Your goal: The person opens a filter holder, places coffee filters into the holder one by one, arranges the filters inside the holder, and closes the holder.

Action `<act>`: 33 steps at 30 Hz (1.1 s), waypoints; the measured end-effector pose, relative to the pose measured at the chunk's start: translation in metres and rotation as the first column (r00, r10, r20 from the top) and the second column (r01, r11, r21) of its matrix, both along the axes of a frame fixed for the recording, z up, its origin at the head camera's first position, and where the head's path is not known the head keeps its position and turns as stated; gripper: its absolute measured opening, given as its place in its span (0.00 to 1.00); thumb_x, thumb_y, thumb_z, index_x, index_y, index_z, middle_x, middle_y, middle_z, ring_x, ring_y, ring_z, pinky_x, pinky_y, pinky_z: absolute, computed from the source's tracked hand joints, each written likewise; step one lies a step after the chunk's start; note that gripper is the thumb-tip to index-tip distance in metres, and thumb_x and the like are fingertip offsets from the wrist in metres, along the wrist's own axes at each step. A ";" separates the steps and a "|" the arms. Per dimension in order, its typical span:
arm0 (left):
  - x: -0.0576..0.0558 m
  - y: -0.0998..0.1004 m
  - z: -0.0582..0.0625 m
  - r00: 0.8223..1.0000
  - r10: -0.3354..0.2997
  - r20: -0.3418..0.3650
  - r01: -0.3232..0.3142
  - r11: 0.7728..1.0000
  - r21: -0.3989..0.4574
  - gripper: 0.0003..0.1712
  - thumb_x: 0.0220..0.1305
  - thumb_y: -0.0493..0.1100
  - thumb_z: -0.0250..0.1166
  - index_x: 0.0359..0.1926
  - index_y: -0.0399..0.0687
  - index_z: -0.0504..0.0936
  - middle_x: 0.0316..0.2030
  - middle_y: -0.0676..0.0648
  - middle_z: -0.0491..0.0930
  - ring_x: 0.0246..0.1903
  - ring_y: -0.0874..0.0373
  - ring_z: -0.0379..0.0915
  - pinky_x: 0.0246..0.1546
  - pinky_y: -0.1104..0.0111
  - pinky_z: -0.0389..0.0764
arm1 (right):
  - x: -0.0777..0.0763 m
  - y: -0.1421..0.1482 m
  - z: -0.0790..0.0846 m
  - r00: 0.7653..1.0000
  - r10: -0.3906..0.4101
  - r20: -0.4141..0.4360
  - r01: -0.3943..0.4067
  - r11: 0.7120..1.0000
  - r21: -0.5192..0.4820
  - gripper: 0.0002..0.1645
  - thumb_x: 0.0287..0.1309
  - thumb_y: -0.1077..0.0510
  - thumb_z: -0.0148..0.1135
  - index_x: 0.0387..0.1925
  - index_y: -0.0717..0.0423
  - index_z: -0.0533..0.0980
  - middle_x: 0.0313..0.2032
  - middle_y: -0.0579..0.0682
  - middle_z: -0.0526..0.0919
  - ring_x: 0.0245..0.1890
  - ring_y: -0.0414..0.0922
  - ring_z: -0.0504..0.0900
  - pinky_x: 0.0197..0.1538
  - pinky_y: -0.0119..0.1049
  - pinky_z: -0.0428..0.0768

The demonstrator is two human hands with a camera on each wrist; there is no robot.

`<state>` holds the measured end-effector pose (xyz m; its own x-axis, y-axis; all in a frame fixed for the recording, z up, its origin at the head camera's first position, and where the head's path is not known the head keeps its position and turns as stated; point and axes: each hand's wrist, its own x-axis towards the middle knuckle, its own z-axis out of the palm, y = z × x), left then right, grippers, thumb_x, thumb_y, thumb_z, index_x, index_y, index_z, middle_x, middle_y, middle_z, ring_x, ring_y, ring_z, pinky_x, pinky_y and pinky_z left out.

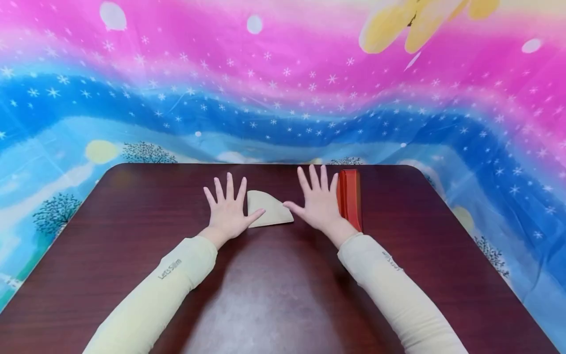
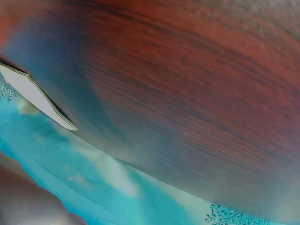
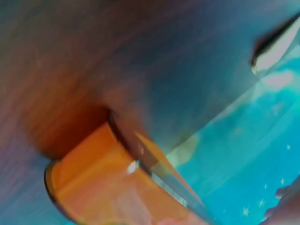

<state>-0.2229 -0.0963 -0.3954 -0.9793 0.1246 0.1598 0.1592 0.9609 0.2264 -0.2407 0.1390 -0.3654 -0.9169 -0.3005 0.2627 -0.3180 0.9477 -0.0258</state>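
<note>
Right of all ten wide-spread, empty fingers (image 1: 229, 187) (image 1: 314, 178) lies an orange case (image 1: 352, 196), contents unseen.

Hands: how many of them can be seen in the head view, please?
2. The left hand is near the left side of the pale fan-shaped piece; the right hand is near the red-orange case.

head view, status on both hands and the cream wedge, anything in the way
Left hand and right hand: fingers spread, holding nothing. Cream wedge: on dark table, between the hands. Red-orange case: by right hand, apparently not blocking the wedge.
</note>
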 end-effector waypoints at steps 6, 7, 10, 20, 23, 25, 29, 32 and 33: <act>-0.004 0.001 0.003 1.000 0.002 0.003 -0.002 1.000 0.005 0.57 0.54 0.78 0.45 0.74 0.55 0.35 0.73 0.38 0.27 0.69 0.32 0.18 0.62 0.36 0.23 | -0.009 0.020 0.016 0.992 -0.123 -0.038 0.119 0.989 -0.091 0.55 0.55 0.26 0.47 0.74 0.46 0.40 0.73 0.59 0.45 0.72 0.62 0.32 0.67 0.65 0.30; -0.004 0.001 0.003 1.000 0.005 0.011 -0.005 1.000 0.002 0.57 0.54 0.78 0.45 0.74 0.55 0.35 0.73 0.38 0.27 0.69 0.32 0.18 0.62 0.36 0.23 | -0.010 0.024 0.017 0.988 -0.147 -0.038 0.142 0.984 -0.106 0.55 0.55 0.26 0.46 0.74 0.46 0.40 0.73 0.60 0.45 0.72 0.63 0.32 0.67 0.65 0.30; -0.003 0.000 0.002 1.000 0.011 0.019 -0.011 1.000 -0.003 0.57 0.54 0.79 0.45 0.74 0.55 0.35 0.73 0.38 0.27 0.69 0.32 0.18 0.62 0.35 0.24 | -0.010 0.036 0.019 0.977 -0.214 -0.017 0.208 0.964 -0.166 0.54 0.57 0.28 0.47 0.74 0.48 0.39 0.73 0.62 0.42 0.71 0.65 0.31 0.66 0.66 0.30; -0.001 -0.002 0.000 1.000 0.020 0.018 -0.020 1.000 -0.011 0.57 0.54 0.79 0.44 0.74 0.55 0.36 0.73 0.37 0.28 0.69 0.31 0.19 0.62 0.35 0.25 | -0.012 0.064 0.021 0.962 -0.270 0.050 0.271 0.907 -0.322 0.36 0.62 0.56 0.54 0.67 0.67 0.55 0.67 0.67 0.55 0.63 0.63 0.61 0.55 0.58 0.72; -0.001 -0.003 0.000 1.000 0.022 0.021 -0.022 1.000 0.000 0.57 0.54 0.79 0.44 0.74 0.54 0.37 0.73 0.37 0.28 0.69 0.32 0.19 0.62 0.35 0.25 | -0.012 0.066 0.023 0.966 -0.250 0.067 0.258 0.906 -0.336 0.33 0.63 0.59 0.53 0.66 0.66 0.57 0.67 0.67 0.56 0.64 0.62 0.61 0.53 0.59 0.73; -0.001 -0.004 0.000 0.999 0.023 0.025 -0.023 1.000 0.009 0.57 0.55 0.78 0.44 0.74 0.54 0.37 0.73 0.37 0.28 0.69 0.32 0.19 0.62 0.35 0.24 | -0.012 0.067 0.024 0.969 -0.235 0.076 0.247 0.910 -0.334 0.33 0.62 0.60 0.53 0.66 0.66 0.58 0.66 0.68 0.57 0.63 0.62 0.62 0.55 0.58 0.72; 0.000 -0.006 -0.001 0.999 0.022 0.031 -0.022 0.999 0.023 0.56 0.55 0.78 0.45 0.74 0.53 0.39 0.73 0.37 0.29 0.69 0.31 0.19 0.62 0.35 0.24 | -0.010 0.067 0.027 0.976 -0.200 0.087 0.217 0.920 -0.326 0.32 0.61 0.60 0.56 0.64 0.65 0.61 0.65 0.67 0.60 0.61 0.62 0.66 0.58 0.56 0.70; 0.000 -0.007 -0.001 0.999 0.020 0.034 -0.021 0.999 0.029 0.56 0.56 0.77 0.45 0.74 0.51 0.41 0.73 0.37 0.31 0.70 0.32 0.20 0.62 0.35 0.24 | -0.007 0.067 0.029 0.982 -0.169 0.085 0.187 0.935 -0.301 0.31 0.59 0.58 0.58 0.63 0.64 0.63 0.64 0.66 0.61 0.60 0.62 0.69 0.58 0.55 0.71; 0.000 -0.007 -0.001 0.999 0.018 0.037 -0.020 0.999 0.035 0.55 0.56 0.77 0.46 0.74 0.51 0.42 0.73 0.37 0.31 0.70 0.33 0.20 0.62 0.36 0.24 | -0.007 0.067 0.031 0.984 -0.158 0.086 0.176 0.941 -0.290 0.31 0.59 0.58 0.58 0.62 0.63 0.64 0.65 0.66 0.62 0.60 0.62 0.69 0.58 0.55 0.71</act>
<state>-0.2229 -0.1034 -0.3968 -0.9866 0.1009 0.1280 0.1321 0.9549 0.2660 -0.2473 0.2059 -0.3347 -0.9642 -0.0593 0.2585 -0.1450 0.9340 -0.3266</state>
